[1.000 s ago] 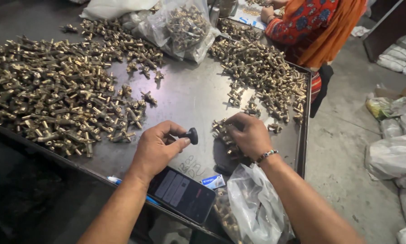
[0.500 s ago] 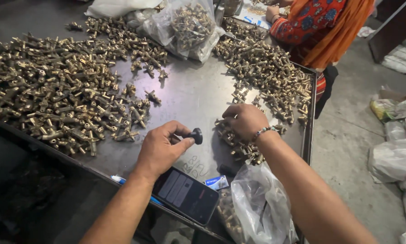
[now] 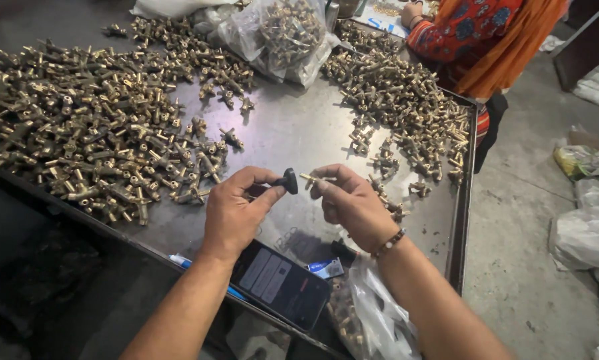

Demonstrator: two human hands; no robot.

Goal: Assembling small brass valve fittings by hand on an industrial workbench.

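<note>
A phone (image 3: 279,283) lies at the table's near edge at 6 o'clock, screen up, with a clear bag (image 3: 373,313) of brass parts just to its right at 5 o'clock and a blue pen (image 3: 183,261) poking out at its left; above them, at the centre, the left hand (image 3: 236,213) pinches a black knob (image 3: 290,181) between thumb and fingertips, closed tight on it, the knob's face turned toward 3 o'clock; the right hand (image 3: 353,203), a bead bracelet at its wrist, pinches a thin brass stem (image 3: 311,178) between thumb and forefinger, its tip pointing at the knob and just short of it, both held above the steel table (image 3: 299,133); a big heap of brass fittings (image 3: 93,140) spreads toward 9 and 10 o'clock; a second heap (image 3: 399,100) runs toward 1 o'clock; a full bag of fittings (image 3: 279,33) sits at 12 o'clock; a person in a red patterned top (image 3: 473,33) works at the far corner at 1 o'clock.
</note>
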